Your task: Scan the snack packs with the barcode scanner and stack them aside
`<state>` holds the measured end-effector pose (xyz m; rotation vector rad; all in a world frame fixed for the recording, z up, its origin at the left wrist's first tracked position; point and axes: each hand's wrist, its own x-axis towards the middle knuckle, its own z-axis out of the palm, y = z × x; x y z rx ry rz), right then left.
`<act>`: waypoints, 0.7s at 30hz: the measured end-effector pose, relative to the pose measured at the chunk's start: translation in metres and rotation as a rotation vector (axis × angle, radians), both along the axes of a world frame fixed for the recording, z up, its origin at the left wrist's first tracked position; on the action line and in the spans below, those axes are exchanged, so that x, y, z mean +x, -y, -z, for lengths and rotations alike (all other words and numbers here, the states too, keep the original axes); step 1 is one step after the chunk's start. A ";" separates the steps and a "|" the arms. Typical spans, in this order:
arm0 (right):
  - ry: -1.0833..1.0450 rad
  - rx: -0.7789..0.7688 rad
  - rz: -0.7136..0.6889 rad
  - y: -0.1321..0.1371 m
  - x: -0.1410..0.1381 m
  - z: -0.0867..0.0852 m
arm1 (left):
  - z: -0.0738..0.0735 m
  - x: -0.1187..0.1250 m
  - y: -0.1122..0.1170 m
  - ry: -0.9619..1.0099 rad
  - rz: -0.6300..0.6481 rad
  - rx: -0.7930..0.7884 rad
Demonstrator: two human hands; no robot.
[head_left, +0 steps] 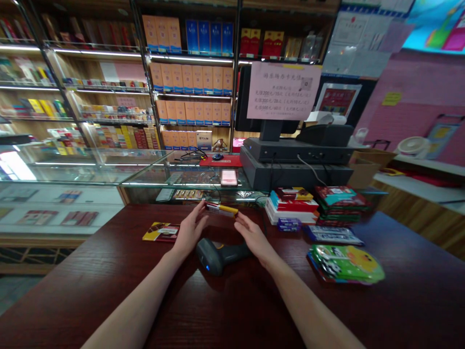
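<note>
Over a dark wood counter (72,271), both forearms reach forward, the left hand (191,231) and right hand (254,237) angled inward, their fingertips pinching a yellow-and-red pack (221,210) by its ends (its label is too small to read). A barcode scanner (220,255) lies just below, between the wrists.

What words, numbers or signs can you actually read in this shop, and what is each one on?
Paper sign on the till screen, blurry but roughly:
"充值200元/15元"
"充值300元/28元"
"充值500元/60元"
Its heading and small print: too blurred.
Shelf boxes, yellow-and-red packet: too small to read.
</note>
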<state>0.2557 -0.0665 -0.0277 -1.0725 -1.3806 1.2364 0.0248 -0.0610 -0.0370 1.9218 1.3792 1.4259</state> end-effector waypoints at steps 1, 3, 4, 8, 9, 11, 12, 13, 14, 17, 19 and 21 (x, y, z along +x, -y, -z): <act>-0.004 0.007 0.007 0.000 -0.001 0.000 | 0.000 0.001 -0.001 0.051 0.002 -0.014; -0.004 0.025 0.034 0.000 -0.001 0.000 | -0.001 0.004 -0.002 0.138 -0.017 -0.032; -0.003 0.037 0.050 -0.001 -0.002 0.001 | -0.002 0.005 -0.003 0.178 -0.040 -0.039; -0.044 0.104 0.069 -0.008 -0.004 0.005 | -0.005 0.008 -0.003 0.318 -0.091 -0.066; -0.063 0.117 0.072 -0.010 -0.005 0.007 | -0.006 0.010 -0.003 0.348 -0.077 -0.065; -0.096 0.142 0.079 -0.014 -0.006 0.010 | -0.007 0.012 -0.003 0.393 -0.036 -0.061; -0.109 0.156 0.078 -0.016 -0.006 0.012 | -0.008 0.012 -0.003 0.408 -0.013 -0.065; -0.116 0.173 0.075 -0.018 -0.006 0.013 | -0.008 0.013 -0.003 0.418 0.011 -0.072; -0.114 0.189 0.073 -0.019 -0.006 0.015 | -0.008 0.012 -0.003 0.425 0.036 -0.083; -0.007 0.216 0.107 -0.020 -0.002 0.015 | -0.007 0.009 -0.003 0.416 0.108 -0.115; 0.121 0.251 0.149 -0.018 0.002 0.013 | -0.007 0.005 -0.003 0.363 0.123 -0.119; 0.230 0.321 0.189 -0.016 0.005 0.009 | -0.008 0.000 -0.002 0.266 0.113 -0.121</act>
